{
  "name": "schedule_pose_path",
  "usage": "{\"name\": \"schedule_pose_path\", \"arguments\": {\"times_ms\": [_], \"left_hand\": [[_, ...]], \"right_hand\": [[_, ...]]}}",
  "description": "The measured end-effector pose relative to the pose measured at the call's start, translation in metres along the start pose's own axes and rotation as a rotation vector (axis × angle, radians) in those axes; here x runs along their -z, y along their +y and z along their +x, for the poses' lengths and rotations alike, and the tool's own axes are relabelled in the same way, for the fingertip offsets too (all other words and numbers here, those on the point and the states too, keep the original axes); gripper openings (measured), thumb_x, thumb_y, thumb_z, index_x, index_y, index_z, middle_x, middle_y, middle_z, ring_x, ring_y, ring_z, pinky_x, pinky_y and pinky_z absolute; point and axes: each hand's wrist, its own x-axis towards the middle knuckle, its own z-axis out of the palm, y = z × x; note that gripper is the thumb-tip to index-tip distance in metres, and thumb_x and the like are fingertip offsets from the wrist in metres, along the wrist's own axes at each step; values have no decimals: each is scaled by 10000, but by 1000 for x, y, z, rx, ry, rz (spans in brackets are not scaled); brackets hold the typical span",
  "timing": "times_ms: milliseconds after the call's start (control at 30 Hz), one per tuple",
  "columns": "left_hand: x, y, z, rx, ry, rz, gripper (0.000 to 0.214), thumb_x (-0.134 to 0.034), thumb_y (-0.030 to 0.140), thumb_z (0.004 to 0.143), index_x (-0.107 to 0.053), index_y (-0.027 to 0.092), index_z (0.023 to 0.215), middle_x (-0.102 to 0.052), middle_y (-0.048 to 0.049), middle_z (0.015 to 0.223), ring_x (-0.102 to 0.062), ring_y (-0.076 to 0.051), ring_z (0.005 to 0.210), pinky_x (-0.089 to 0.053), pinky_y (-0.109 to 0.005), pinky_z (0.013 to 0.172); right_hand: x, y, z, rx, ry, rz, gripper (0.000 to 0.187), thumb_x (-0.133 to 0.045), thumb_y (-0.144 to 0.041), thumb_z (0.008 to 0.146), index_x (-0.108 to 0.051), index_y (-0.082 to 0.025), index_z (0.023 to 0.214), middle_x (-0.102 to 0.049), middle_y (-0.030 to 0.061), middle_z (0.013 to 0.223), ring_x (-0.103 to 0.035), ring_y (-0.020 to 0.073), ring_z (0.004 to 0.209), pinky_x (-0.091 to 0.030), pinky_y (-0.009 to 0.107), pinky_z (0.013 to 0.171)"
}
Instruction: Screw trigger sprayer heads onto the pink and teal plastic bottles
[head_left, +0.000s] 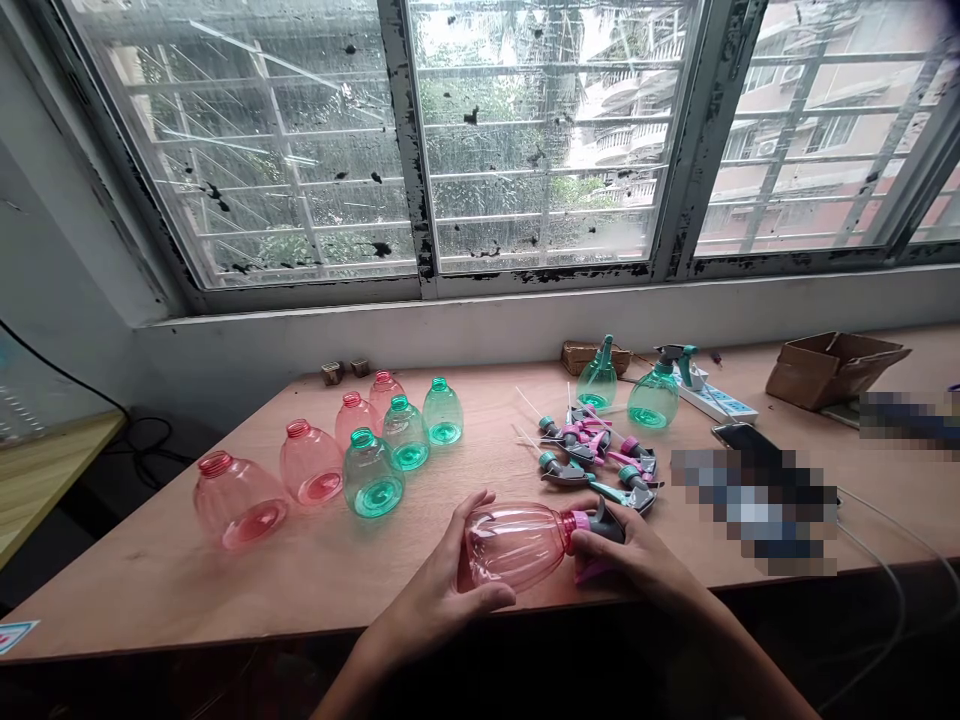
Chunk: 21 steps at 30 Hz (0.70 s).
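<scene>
A clear pink spray bottle (517,545) lies on its side above the table's front edge, its neck pointing right. Around its base wraps my left hand (461,575), thumb below and fingers above. At the neck, my right hand (630,550) grips the pink collar and dark grey trigger head (606,522). Part of the trigger is hidden by the fingers. Just beyond lies a pile of loose pink, green and grey trigger sprayers (589,445) with thin white tubes. To the left stand several open pink bottles (311,465) and three open green bottles (375,480).
Two green bottles with sprayer heads (654,400) stand at the back, near a white power strip (716,398). A cardboard box (832,370) sits at the right. A dark phone (750,445) and blurred-out items lie at the right, with white cables hanging over the front edge.
</scene>
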Motion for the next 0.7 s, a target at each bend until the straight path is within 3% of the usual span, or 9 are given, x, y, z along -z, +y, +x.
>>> {"name": "schedule_pose_path", "arguments": {"times_ms": [700], "left_hand": [[-1,5,1,25,14,-19,831,-740,411,837,-256,263,1497,-311,-112,1583,-306,-311,1453,-236,-460,1212]], "right_hand": [[1,-1,-1,-12,35,-53,473,-740,-516,823,-589,-158,1092,-746,32,764,-717,209,698,-584,347,710]]}}
